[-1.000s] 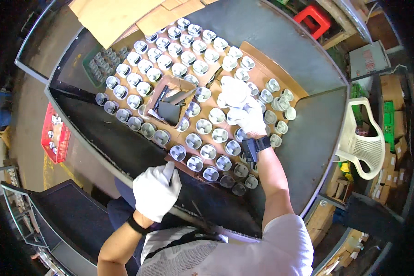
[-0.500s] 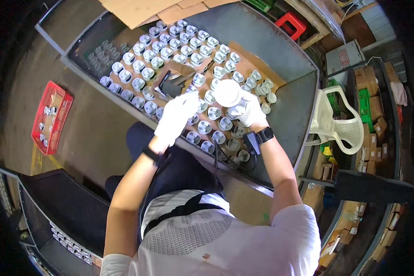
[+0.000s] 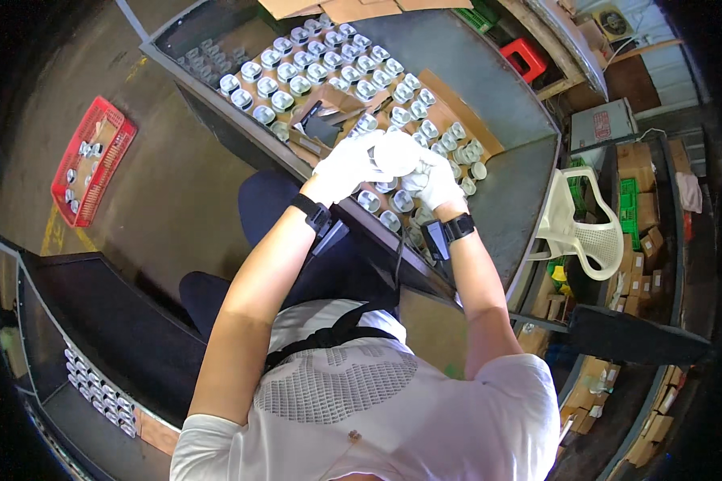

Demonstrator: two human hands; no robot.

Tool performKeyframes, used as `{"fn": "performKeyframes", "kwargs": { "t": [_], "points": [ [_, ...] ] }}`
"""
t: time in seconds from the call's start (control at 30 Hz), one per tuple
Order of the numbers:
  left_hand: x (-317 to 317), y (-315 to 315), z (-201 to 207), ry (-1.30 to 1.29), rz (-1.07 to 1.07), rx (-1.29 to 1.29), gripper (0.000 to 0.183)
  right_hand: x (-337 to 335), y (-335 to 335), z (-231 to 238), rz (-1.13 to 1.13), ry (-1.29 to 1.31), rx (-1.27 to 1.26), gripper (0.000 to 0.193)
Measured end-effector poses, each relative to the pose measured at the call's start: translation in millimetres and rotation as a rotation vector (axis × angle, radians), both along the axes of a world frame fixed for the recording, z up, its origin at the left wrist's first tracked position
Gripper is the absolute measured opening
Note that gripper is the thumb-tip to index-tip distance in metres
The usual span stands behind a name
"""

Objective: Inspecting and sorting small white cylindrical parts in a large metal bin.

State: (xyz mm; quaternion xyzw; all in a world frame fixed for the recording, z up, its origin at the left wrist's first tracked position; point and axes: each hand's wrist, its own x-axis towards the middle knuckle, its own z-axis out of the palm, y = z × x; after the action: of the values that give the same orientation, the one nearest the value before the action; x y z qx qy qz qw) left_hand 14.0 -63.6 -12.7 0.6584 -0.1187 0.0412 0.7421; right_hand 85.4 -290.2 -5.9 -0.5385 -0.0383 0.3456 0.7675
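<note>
In the head view, your gloved hands meet just above the centre of the frame: your right hand (image 3: 439,182) grips a round metal part (image 3: 395,154) from its lower right, while your left hand (image 3: 347,166) is at its left edge; glare hides whether those fingers are clamped or only touching. The part is raised over the near side of the worktop (image 3: 457,60). As far along as you can be judged to be, this one piece is in hand and not yet set down. Rows of similar parts (image 3: 300,85) stand on cardboard (image 3: 465,120) across the upper middle, around a small open box (image 3: 341,101); whether you have handled those, you can't tell from here. A few lie in the red basket (image 3: 107,180) at left on the floor (image 3: 164,232), and another group (image 3: 100,393) sits in rows at lower left.
</note>
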Motion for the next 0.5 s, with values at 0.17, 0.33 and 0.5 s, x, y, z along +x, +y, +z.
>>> {"fn": "performKeyframes", "kwargs": {
  "t": [0.17,0.33,0.5],
  "points": [
    [3.0,0.0,-4.6,-0.008,-0.009,-0.023,0.054,-8.0,6.0,5.2,0.001,-0.322,-0.262,0.037],
    [0.9,-0.5,-0.4,0.038,-0.065,-0.156,0.054,-5.8,2.1,-3.6,-0.007,-0.245,-0.182,0.035],
    [4.7,-0.3,-6.5,-0.019,-0.033,-0.012,0.057,-8.5,7.3,-11.3,-0.030,-0.306,-0.235,0.030]
  ]
}}
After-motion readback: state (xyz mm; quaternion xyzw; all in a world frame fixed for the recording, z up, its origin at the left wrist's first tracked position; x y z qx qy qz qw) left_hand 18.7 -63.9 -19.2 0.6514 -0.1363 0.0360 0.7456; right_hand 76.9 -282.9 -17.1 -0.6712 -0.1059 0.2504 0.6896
